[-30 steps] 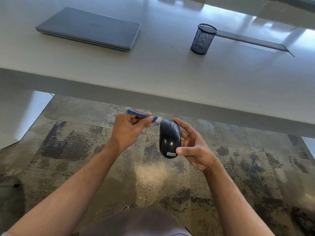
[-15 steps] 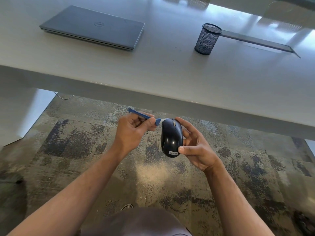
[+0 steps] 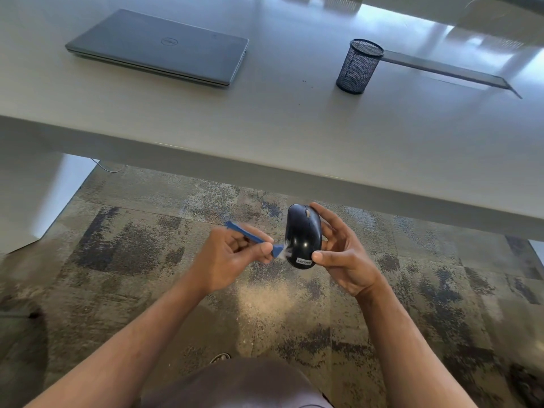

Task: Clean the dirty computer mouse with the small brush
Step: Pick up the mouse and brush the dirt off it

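A glossy black computer mouse [image 3: 303, 235] with a small white label near its lower end is held upright in the air below the desk edge, above the carpet. My right hand [image 3: 343, 251] grips it from the right, thumb at the bottom, fingers behind. My left hand [image 3: 228, 256] pinches a small blue brush [image 3: 253, 235]; its pale bristles, blurred by motion, touch the mouse's lower left side.
A white desk [image 3: 265, 128] spans the upper view, its front edge just beyond my hands. On it lie a closed grey laptop [image 3: 164, 47], a black mesh pen cup [image 3: 359, 66] and a flat grey bar [image 3: 447, 69]. Patterned carpet [image 3: 132, 245] lies below; a desk leg stands at left.
The brush has swept down from the mouse's top left to its lower left side, and my left hand dropped with it. My right hand keeps the mouse in much the same place.
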`<action>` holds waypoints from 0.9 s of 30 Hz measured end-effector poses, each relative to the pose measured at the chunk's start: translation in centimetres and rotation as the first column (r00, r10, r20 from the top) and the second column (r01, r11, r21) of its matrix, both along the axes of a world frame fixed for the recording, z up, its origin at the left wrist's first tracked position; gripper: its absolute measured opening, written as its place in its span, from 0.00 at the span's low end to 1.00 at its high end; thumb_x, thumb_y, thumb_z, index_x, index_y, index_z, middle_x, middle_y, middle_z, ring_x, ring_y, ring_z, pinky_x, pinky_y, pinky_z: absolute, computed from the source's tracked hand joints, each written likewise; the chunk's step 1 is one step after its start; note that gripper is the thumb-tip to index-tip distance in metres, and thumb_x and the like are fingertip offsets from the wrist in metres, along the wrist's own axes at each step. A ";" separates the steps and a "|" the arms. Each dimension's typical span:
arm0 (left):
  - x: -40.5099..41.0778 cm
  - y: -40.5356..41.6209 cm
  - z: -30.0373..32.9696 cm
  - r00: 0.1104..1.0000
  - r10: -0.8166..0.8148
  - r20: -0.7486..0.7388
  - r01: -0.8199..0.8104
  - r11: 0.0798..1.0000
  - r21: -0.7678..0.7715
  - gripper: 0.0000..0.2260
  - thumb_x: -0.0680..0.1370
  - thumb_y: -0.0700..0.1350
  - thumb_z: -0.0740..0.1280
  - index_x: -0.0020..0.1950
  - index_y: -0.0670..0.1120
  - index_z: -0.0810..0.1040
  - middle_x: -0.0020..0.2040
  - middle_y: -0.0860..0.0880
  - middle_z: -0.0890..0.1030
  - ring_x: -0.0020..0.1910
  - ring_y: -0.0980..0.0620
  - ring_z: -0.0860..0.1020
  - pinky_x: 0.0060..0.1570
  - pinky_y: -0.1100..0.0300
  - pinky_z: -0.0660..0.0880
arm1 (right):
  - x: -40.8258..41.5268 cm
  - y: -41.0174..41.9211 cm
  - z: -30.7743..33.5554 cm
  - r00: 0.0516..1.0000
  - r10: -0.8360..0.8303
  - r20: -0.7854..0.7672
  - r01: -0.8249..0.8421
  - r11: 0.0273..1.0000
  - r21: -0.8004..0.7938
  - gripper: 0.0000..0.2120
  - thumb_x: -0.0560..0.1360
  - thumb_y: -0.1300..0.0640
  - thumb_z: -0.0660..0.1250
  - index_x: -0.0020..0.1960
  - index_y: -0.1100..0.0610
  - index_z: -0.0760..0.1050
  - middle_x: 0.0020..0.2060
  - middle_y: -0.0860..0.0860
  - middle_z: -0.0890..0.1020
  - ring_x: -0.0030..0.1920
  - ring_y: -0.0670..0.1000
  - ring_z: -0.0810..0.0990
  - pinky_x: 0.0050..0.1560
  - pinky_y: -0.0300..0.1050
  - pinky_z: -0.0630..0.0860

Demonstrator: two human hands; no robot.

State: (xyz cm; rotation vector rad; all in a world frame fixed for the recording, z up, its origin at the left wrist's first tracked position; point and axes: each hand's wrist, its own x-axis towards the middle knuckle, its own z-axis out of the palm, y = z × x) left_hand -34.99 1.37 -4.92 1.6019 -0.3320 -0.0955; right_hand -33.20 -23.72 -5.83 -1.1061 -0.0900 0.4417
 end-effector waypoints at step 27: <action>-1.3 -1.7 0.3 0.977 0.210 -0.041 -0.208 0.977 0.044 0.03 0.76 0.38 0.71 0.49 0.43 0.82 0.41 0.47 0.86 0.39 0.49 0.85 0.44 0.48 0.83 | -0.1 0.3 0.2 0.997 -0.072 -0.010 0.072 0.997 -0.013 0.44 0.59 0.71 0.77 0.73 0.56 0.70 0.68 0.60 0.76 0.57 0.60 0.83 0.53 0.54 0.83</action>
